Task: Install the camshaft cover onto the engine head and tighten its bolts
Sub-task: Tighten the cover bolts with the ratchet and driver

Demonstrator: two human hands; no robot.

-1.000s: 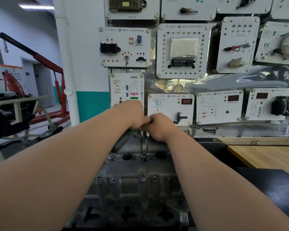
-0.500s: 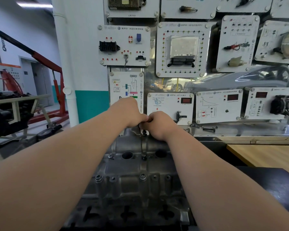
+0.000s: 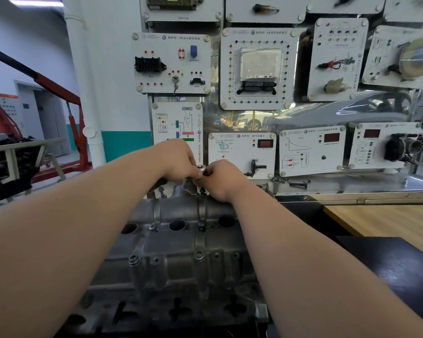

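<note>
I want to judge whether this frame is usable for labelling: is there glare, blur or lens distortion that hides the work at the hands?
Head view: sharp, evenly lit. Head view: the wide-angle lens swells the forearms and bows the white pipe. Head view: small glare on the metal tool between left hand and right hand, which hide what it engages.

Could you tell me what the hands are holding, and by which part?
The left hand and right hand pinch a small silvery piece near its top.
</note>
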